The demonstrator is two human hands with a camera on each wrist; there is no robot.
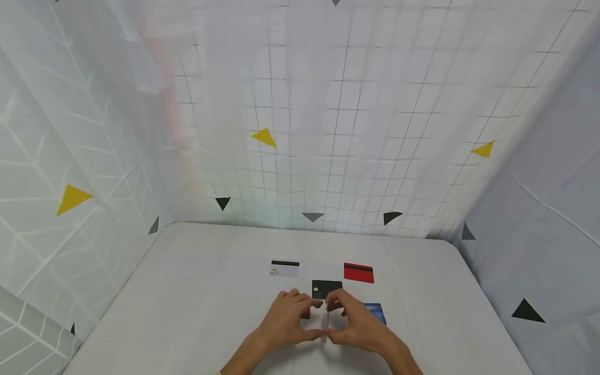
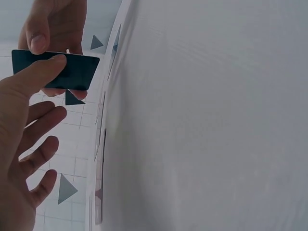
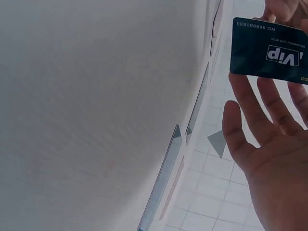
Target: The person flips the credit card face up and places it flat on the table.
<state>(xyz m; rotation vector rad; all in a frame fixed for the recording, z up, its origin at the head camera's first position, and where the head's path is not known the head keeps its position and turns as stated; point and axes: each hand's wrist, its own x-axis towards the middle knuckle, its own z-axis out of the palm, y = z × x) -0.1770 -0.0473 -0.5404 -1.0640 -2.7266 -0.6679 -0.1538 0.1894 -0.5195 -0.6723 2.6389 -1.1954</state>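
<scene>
Upright between my two hands is a dark green membership card (image 3: 260,53), its white "Vip" lettering upside down in the right wrist view. In the head view it shows nearly edge-on as a thin strip (image 1: 327,315). My right hand (image 1: 353,322) pinches it, thumb at one long edge and fingertips at the other. My left hand (image 1: 288,320) lays its thumb on the plain dark face, seen in the left wrist view, while its other fingers (image 2: 41,154) spread below, off the card. Beyond the hands, a dark VIP card (image 1: 327,288) lies flat on the table.
On the white table (image 1: 197,291) lie a white striped card (image 1: 284,269), a red striped card (image 1: 359,273), a blue card (image 1: 376,312) partly behind my right hand, and a red card (image 1: 305,313) mostly hidden by my left. White patterned sheets (image 1: 300,104) surround the table.
</scene>
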